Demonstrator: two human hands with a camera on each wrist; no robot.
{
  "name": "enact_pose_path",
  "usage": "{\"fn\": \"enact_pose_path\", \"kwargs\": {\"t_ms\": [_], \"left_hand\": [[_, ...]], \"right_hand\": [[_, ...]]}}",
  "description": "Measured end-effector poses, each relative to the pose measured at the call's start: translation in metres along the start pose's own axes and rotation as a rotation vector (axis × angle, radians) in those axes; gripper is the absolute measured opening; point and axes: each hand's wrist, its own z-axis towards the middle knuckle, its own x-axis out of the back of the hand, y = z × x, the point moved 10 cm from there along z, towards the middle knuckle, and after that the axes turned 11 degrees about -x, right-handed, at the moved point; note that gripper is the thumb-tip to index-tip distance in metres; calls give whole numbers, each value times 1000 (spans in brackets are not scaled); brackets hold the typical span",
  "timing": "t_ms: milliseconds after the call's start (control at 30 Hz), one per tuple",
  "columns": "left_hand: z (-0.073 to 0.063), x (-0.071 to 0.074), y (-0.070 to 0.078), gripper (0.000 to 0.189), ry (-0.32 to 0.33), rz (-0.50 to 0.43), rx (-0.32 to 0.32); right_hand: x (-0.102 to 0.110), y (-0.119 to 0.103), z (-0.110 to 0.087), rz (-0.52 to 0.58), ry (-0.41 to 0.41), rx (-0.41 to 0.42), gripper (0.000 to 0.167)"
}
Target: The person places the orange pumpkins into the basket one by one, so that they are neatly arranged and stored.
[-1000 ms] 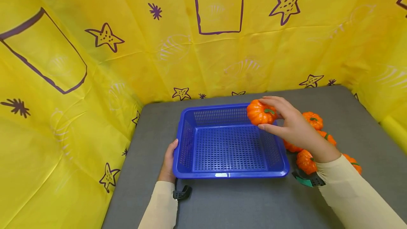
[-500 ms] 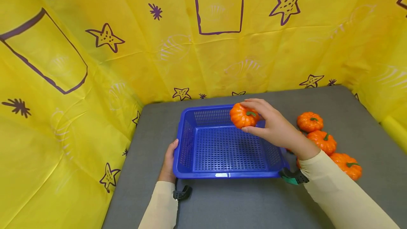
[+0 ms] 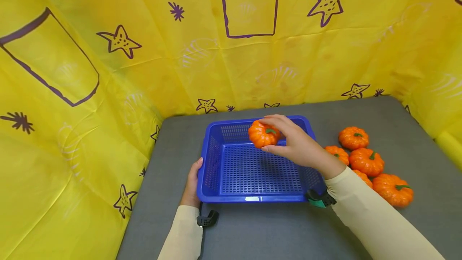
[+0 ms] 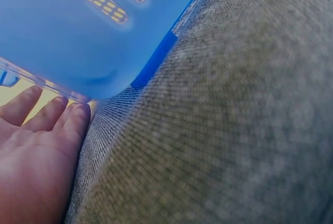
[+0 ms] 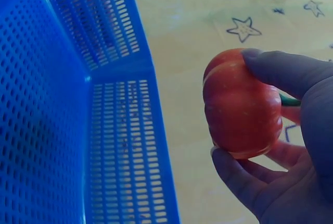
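Observation:
My right hand [image 3: 294,141] holds a small orange toy pumpkin [image 3: 262,135] with a green stem, thumb on one side and fingers on the other. It hovers over the blue plastic basket [image 3: 260,199], above its inner floor. In the right wrist view the pumpkin [image 5: 242,107] sits between thumb and fingertips, near the basket's side. My left hand [image 3: 192,181] grips the basket's left rim. The left wrist view shows the fingers of that hand [image 4: 41,156] with their tips at the rim of the basket [image 4: 78,41]; the thumb is out of sight there.
Several more orange pumpkins [image 3: 366,163] lie in a cluster on the grey table [image 3: 252,232], right of the basket. Part of the cluster is hidden by the right forearm. Yellow patterned cloth [image 3: 245,67] encloses the table at the back and sides.
My right hand has carried the pumpkin leftward from the basket's right rim to above its middle. More of the pumpkin cluster shows now. The left hand and basket have stayed put.

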Motion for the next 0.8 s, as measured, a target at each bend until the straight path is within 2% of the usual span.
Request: {"fn": "enact_pose_path", "kwargs": {"t_ms": [800], "left_hand": [[-2, 2, 0, 73, 2, 46, 0]], "right_hand": [[-50, -7, 38, 18, -105, -68, 67]]}}
